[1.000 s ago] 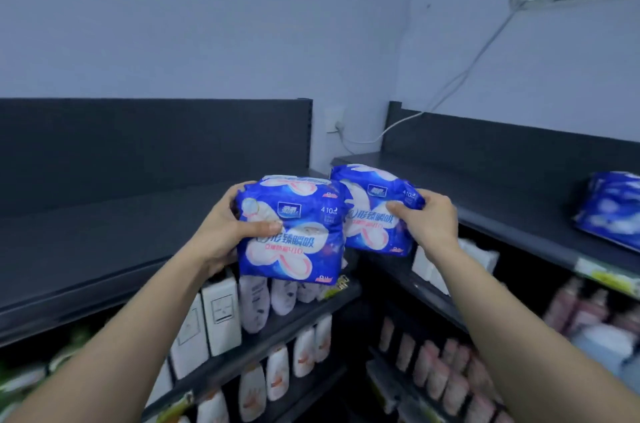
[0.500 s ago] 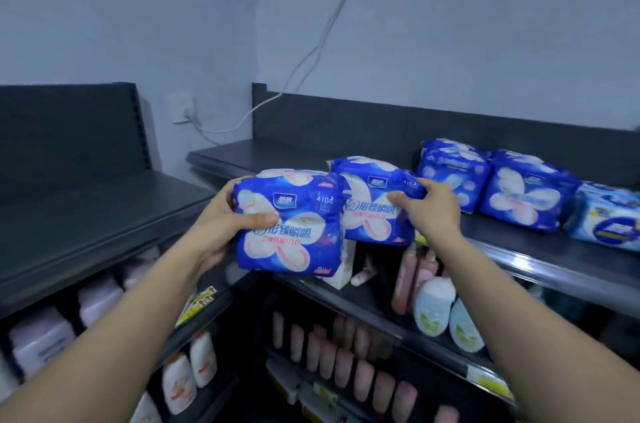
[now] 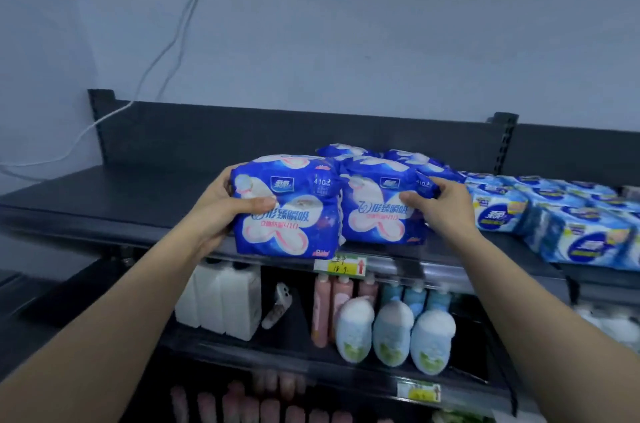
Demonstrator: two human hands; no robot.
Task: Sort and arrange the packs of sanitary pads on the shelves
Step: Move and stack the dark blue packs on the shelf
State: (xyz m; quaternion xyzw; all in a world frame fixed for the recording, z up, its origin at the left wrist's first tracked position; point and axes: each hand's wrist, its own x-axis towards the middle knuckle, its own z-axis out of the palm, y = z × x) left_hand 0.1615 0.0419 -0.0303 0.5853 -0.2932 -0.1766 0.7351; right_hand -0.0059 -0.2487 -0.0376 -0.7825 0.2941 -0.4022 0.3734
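The left hand (image 3: 221,211) grips one blue pack (image 3: 284,214) and the right hand (image 3: 441,211) grips a second pack (image 3: 377,214). Both packs stand upright with fronts facing the camera, their long axes along the front edge of the dark top shelf (image 3: 138,194). A pale wall (image 3: 346,41) rises behind the shelf.

White jugs (image 3: 221,301) stand in a row left of tall pink bottles (image 3: 322,308). Three pale blue-and-white bottles (image 3: 393,336) stand beside them. A white cable (image 3: 166,55) runs down the wall (image 3: 346,41).
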